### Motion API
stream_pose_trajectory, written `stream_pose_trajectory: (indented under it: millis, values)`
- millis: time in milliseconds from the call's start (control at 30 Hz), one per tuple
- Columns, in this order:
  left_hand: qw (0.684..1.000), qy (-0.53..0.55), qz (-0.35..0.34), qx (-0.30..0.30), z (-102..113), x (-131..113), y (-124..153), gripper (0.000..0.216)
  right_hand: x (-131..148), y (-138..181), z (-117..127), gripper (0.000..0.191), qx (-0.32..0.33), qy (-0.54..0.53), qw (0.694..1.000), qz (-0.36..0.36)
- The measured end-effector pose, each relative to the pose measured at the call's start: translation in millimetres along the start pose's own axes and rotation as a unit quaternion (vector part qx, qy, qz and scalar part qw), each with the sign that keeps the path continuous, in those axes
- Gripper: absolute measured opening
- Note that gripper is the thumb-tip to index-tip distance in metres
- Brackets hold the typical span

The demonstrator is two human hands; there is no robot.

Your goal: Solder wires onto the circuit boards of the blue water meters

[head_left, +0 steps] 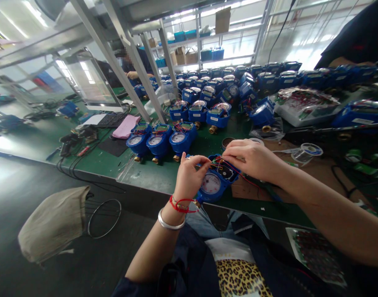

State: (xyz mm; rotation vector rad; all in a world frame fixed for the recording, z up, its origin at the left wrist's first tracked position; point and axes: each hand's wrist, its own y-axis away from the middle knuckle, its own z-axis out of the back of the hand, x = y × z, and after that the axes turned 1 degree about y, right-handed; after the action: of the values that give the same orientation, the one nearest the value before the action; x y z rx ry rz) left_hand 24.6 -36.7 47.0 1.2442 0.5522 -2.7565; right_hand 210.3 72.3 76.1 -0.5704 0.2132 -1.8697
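Note:
A blue water meter [212, 185] with a round white dial lies at the table's front edge, its housing open to show a black part and thin coloured wires [219, 166]. My left hand [191, 176] pinches thumb and forefinger at the wire ends on the left side of the housing. From the right, my right hand [249, 156] comes over the housing, its fingers closed on a wire near the top edge. Red and dark leads [247, 180] run from beneath my right hand across a piece of cardboard [243, 190]. The fingertips partly hide what they grip.
Three blue meters [158, 140] stand to the left, with rows of several more behind. A solder spool [306, 153] and a white tray of wired boards [304, 105] are at right. Metal posts [139, 78] rise beyond the table edge. A monitor [88, 80] stands left; co-workers sit farther back.

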Motion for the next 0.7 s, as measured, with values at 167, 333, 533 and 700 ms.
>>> stream_pose_trajectory:
  millis: [167,333,533,700]
  values:
    - [1.000,0.001,0.005,-0.002,0.8,-0.3,0.0,0.012,2.0,-0.7,1.8,0.020,0.000,0.008,1.000,-0.005]
    - [1.000,-0.002,0.007,-0.003,0.9,0.3,0.2,0.013,1.1,-0.5,4.0,0.020,-0.006,-0.003,1.000,-0.004]
    - [1.000,0.000,0.007,-0.005,0.0,1.2,1.1,0.012,2.3,-2.8,5.3,0.021,0.001,-0.006,1.000,0.001]
    - [1.000,0.000,0.007,-0.003,0.8,2.1,1.1,0.013,1.5,-3.2,4.6,0.021,0.005,-0.006,1.000,0.015]
